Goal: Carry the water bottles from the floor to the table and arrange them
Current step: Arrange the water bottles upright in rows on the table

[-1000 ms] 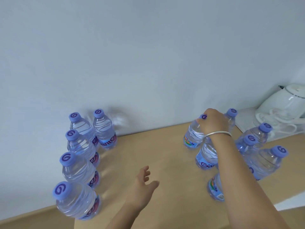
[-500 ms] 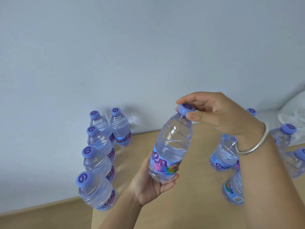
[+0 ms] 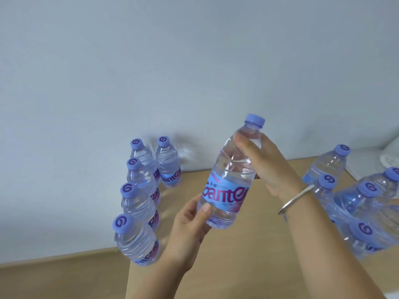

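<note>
**Two-Handed Grip on a Bottle Above the Tabletop**

Both hands hold one water bottle [image 3: 228, 180] in the air above the tabletop [image 3: 259, 244]. The right hand [image 3: 267, 167] wraps the upper body just below the neck, with fingers curled round the far side and the thumb on the near face. The left hand [image 3: 190, 229] supports the base, with the thumb pressed against the lower wall below the blue label and the fingers curled underneath. The bottle is tilted slightly, cap [image 3: 254, 120] up and leaning right. It touches nothing but the two hands.

A column of four bottles [image 3: 138, 203] stands at the left edge of the tabletop, with a fifth bottle [image 3: 168, 167] beside its far end. A loose cluster of bottles [image 3: 364, 212] stands at the right, close to the right forearm. A metal bangle [image 3: 295, 198] sits on the right wrist.

Judgement: the held bottle is most likely bound for the left arrangement.

Hazards from this position:
- The nearest bottle [image 3: 136, 240] of the column stands at the tabletop corner. A brush from the left forearm could push it over the edge.
- The right forearm passes close to the cluster. A sideways sweep could topple several bottles.
- The walls are thin plastic and deform under squeeze. An uneven release could set the bottle down tilted, so that it knocks a neighbour.
</note>
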{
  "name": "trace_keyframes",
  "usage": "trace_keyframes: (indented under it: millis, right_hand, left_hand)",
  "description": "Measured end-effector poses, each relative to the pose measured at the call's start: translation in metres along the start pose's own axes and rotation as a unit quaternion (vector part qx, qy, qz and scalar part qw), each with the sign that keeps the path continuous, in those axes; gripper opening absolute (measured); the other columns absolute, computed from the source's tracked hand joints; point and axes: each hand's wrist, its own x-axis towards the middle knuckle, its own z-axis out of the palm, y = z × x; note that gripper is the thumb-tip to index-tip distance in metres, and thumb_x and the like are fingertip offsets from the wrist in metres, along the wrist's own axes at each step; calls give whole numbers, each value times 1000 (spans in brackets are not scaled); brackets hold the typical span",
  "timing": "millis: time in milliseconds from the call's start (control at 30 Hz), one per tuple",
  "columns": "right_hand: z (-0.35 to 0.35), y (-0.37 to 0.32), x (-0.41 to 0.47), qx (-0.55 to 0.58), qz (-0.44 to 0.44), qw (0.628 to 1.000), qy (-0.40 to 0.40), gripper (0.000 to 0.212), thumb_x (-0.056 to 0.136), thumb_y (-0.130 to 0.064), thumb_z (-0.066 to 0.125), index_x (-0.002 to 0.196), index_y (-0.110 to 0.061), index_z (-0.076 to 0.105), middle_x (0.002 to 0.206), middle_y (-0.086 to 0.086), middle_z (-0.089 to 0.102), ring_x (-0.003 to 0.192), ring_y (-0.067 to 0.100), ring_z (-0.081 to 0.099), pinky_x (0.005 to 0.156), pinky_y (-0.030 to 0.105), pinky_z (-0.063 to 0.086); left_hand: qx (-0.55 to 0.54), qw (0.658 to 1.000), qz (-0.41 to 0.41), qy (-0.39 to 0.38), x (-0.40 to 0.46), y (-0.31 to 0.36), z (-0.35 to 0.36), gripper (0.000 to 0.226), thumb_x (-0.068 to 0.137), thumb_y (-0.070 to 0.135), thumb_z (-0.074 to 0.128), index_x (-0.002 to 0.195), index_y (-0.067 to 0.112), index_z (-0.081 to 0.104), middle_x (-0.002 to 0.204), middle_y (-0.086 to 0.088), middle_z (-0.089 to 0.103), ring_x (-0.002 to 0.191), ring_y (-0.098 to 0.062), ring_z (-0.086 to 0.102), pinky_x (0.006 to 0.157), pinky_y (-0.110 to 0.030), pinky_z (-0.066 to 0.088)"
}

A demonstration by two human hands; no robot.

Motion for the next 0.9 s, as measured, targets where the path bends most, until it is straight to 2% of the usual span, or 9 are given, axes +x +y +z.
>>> trace_keyframes:
  millis: [67, 233, 333, 400, 467, 567, 700, 800, 900]
  right_hand:
    - [3, -2, 4, -57, -12, 998, -20, 27, 81, -43, 61, 92, -18, 62, 88, 3, 72, 77, 14, 69, 67, 27, 52]
    - [18, -1, 8, -93, 9, 993, -73, 44, 76, -49, 64, 106, -18, 57, 103, 1, 68, 95, 16, 67, 88, 43, 54]
    - [18, -2, 8, -121, 4, 979, -162, 65, 64, -60, 66, 114, -23, 47, 112, -6, 63, 101, 3, 62, 89, 28, 51]
    - [19, -4, 10, -159, 6, 965, -210, 66, 64, -57, 67, 117, -25, 43, 112, -12, 61, 100, -4, 60, 85, 19, 50]
    - [21, 0, 15, -156, 9, 964, -215, 55, 72, -40, 74, 116, -22, 46, 114, -3, 63, 105, 7, 62, 92, 33, 51]
    - [29, 12, 18, -96, 14, 975, -199, 59, 62, -28, 81, 112, -19, 51, 115, 5, 64, 105, 19, 64, 93, 48, 50]
    - [50, 39, 23, -147, 6, 975, -166, 60, 54, -34, 84, 103, -25, 51, 106, -5, 64, 99, 14, 64, 88, 37, 52]
    - [72, 63, 27, -175, 4, 974, -143, 56, 58, -31, 84, 101, -28, 49, 100, -15, 59, 91, 5, 58, 74, 18, 44]
    - [94, 85, 32, -184, -8, 975, -123, 55, 58, -31, 84, 99, -29, 48, 94, -21, 56, 82, -13, 53, 65, 6, 39]
  left_hand:
    - [68, 997, 4, -31, -6, 0, 3, 54, 63, 31, 74, 106, 1, 61, 93, -4, 72, 81, -11, 66, 72, -19, 51]
    - [154, 987, 36, -13, -8, 0, 2, 45, 62, 11, 79, 103, 2, 63, 96, -7, 74, 87, -15, 69, 72, -21, 53]
    - [165, 985, 58, -3, -13, 1, -2, 43, 63, 15, 80, 102, 2, 65, 95, -7, 74, 87, -15, 69, 71, -20, 52]
    - [152, 987, 59, -7, -16, 1, -6, 46, 61, 23, 80, 101, 3, 66, 95, -6, 74, 87, -13, 69, 72, -20, 52]
    - [135, 989, 50, -8, -16, -2, -12, 47, 60, 24, 79, 101, 4, 67, 95, -5, 74, 87, -12, 69, 72, -20, 52]
    - [119, 992, 29, 14, -13, -7, -19, 43, 60, 16, 80, 101, 6, 67, 95, -6, 74, 87, -14, 69, 71, -19, 52]
    - [207, 970, 12, 125, -5, -23, -31, 38, 68, 17, 71, 105, 22, 65, 95, 10, 73, 90, -7, 66, 74, -11, 47]
    - [308, 933, -20, 184, -2, -39, -38, 37, 78, 15, 64, 109, 33, 55, 103, 19, 66, 100, -5, 58, 76, -5, 41]
    - [351, 914, -81, 186, 6, -51, -46, 60, 79, 15, 61, 135, 25, 40, 126, 6, 54, 113, -18, 53, 93, -31, 46]
